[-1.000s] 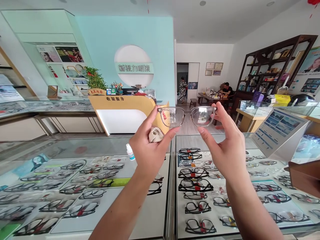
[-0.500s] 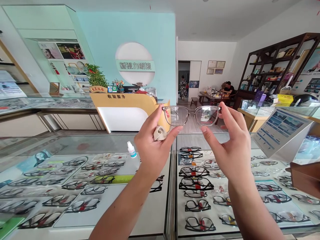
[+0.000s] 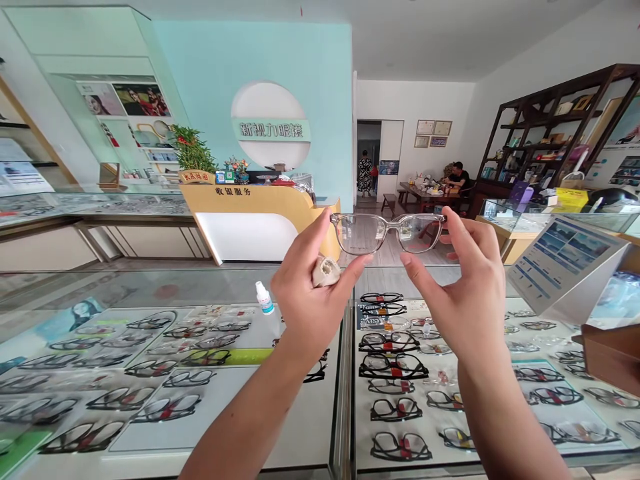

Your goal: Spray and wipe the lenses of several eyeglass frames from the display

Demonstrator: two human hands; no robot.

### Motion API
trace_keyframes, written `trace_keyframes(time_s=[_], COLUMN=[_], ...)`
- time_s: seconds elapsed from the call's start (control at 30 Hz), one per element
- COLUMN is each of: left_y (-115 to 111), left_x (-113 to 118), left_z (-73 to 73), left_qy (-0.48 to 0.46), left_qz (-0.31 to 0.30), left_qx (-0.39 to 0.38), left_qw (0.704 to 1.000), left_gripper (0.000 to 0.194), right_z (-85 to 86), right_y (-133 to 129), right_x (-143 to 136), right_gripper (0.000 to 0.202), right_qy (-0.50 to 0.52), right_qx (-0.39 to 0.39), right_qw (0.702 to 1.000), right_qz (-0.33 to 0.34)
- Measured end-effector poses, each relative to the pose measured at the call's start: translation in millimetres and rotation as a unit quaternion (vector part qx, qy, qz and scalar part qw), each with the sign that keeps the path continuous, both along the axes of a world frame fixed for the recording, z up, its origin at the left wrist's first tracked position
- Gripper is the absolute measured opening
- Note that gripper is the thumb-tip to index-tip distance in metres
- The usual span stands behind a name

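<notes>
A pair of clear-lensed eyeglasses (image 3: 391, 227) with a thin greyish frame is held up level above the glass counter. My left hand (image 3: 315, 287) pinches its left end between fingers and thumb and also keeps a crumpled beige cloth (image 3: 326, 272) against the palm. The right end of the frame is gripped by my right hand (image 3: 463, 280), its thumb below the lens. A small white bottle with a blue label (image 3: 264, 299) stands on the counter just left of my left hand.
Rows of eyeglasses (image 3: 394, 365) lie inside the glass display counter (image 3: 190, 283). At the right are a tilted printed stand (image 3: 563, 263) and a brown box (image 3: 611, 360). Beyond are a yellow-and-white desk (image 3: 245, 230), a seated person (image 3: 457, 179) and a standing person (image 3: 365, 175).
Both hands and the eyeglasses have shifted slightly to the right. The eyeglasses have turned a little, and different reflections show in the lenses.
</notes>
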State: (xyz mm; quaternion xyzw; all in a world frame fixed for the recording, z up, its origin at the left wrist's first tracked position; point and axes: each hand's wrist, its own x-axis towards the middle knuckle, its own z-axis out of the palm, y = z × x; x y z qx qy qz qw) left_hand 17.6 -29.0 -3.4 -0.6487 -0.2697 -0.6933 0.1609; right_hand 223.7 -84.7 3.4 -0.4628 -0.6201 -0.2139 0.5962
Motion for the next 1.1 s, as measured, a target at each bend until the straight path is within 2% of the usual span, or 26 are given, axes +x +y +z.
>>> trace_keyframes(time_s=[1.1], left_y=[-3.7], left_x=[-1.5], left_z=[5.1], left_qy=[0.016], left_qz=[-0.014], left_qx=[0.048], left_qw=[0.999], left_gripper=[0.071], right_z=[0.6], right_y=[3.5], right_x=[-0.5], right_gripper=[0.073], right_qy=[-0.008], right_qx=[-0.031], right_qw=[0.999], right_qz=[-0.042])
